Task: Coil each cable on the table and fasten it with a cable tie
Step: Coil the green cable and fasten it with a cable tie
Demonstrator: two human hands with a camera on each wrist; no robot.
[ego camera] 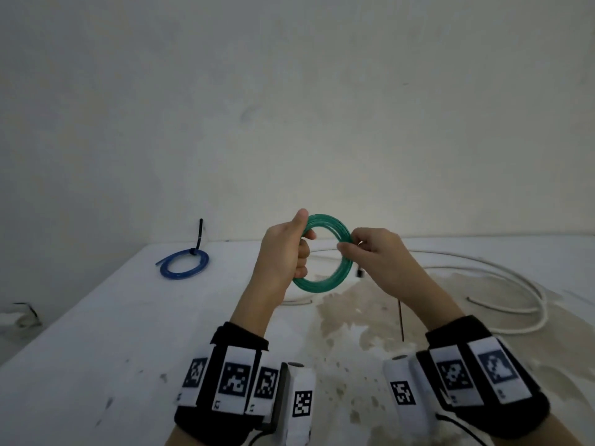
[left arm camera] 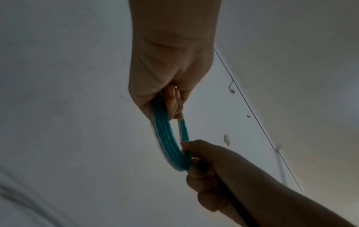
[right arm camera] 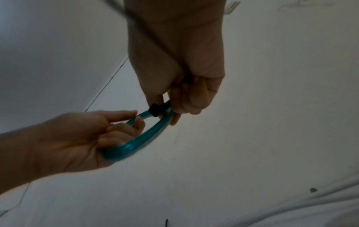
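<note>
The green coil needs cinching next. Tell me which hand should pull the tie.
Probably the right hand: it already pinches the black cable tie at the green coil, while the left hand grips the coil's opposite side.

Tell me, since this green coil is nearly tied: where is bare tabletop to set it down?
Bare table lies near-left, between the tied blue coil and the left hand. The right side is crowded: the loose white cable loops there, over stains.

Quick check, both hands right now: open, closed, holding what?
Left hand: closed, gripping the left side of the green cable coil.
Right hand: closed, pinching the black cable tie at the coil's right side.
</note>
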